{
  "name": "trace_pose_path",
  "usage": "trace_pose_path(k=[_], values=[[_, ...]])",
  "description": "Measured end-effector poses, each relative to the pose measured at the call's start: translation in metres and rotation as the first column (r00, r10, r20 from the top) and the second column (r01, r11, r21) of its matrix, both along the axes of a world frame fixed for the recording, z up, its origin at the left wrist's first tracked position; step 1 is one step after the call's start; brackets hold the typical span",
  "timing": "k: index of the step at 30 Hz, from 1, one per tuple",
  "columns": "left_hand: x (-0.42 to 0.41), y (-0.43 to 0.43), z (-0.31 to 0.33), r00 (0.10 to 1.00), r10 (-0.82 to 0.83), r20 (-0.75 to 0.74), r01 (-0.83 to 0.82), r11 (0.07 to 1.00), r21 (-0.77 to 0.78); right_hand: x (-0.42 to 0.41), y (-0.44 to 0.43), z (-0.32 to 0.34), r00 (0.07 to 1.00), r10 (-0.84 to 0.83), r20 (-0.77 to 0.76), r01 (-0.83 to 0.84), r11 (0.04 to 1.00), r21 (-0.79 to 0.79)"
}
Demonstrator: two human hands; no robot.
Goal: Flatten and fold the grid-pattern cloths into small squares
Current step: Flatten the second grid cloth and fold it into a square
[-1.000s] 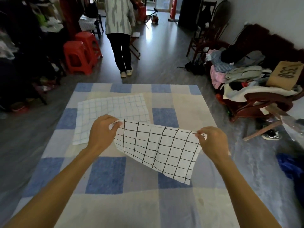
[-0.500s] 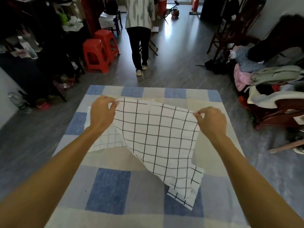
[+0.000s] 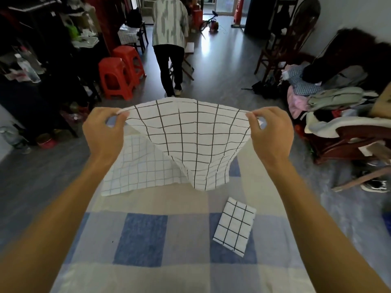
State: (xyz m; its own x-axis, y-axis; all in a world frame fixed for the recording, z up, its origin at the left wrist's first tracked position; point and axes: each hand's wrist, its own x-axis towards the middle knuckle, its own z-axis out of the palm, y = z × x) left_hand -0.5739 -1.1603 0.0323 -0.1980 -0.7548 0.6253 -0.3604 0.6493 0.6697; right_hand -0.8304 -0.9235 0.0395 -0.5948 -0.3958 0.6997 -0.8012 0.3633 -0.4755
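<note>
A white cloth with a bold black grid (image 3: 190, 140) hangs in the air above the checked table cover (image 3: 139, 240). My left hand (image 3: 103, 132) pinches its top left corner and my right hand (image 3: 270, 127) pinches its top right corner. The lower edge sags toward the table. Under it lies a second white cloth with a fine pale grid (image 3: 137, 168), spread flat. A folded black-grid cloth (image 3: 234, 225) lies as a small rectangle on the table to the right.
A person (image 3: 171, 39) walks away across the floor beyond the table. Two red stools (image 3: 120, 72) stand at the back left near dark shelves. A chair heaped with clothes (image 3: 330, 102) stands to the right.
Both hands have raised the black-grid cloth higher and spread it wider. It now hangs off the table, and the folded cloth below has come into view.
</note>
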Motion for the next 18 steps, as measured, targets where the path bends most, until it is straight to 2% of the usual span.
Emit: trace_pose_path(k=[6, 11, 15, 18], values=[[0.071, 0.054, -0.014, 0.998, -0.055, -0.002, 0.055, 0.998, 0.006, 0.061, 0.067, -0.027, 0.997, -0.009, -0.071, 0.005, 0.999, -0.052], [0.135, 0.095, -0.05, 0.99, -0.109, 0.094, 0.106, 0.994, 0.029, 0.113, 0.115, -0.066, 0.999, 0.032, -0.01, -0.031, 0.996, 0.089], [0.184, 0.113, -0.097, 0.956, -0.173, 0.238, 0.168, 0.985, 0.04, 0.157, 0.152, -0.104, 0.998, 0.035, 0.045, -0.045, 0.973, 0.227], [0.223, 0.13, -0.138, 0.927, -0.241, 0.288, 0.21, 0.968, 0.136, 0.19, 0.18, -0.129, 0.993, 0.042, 0.11, -0.072, 0.955, 0.288]])
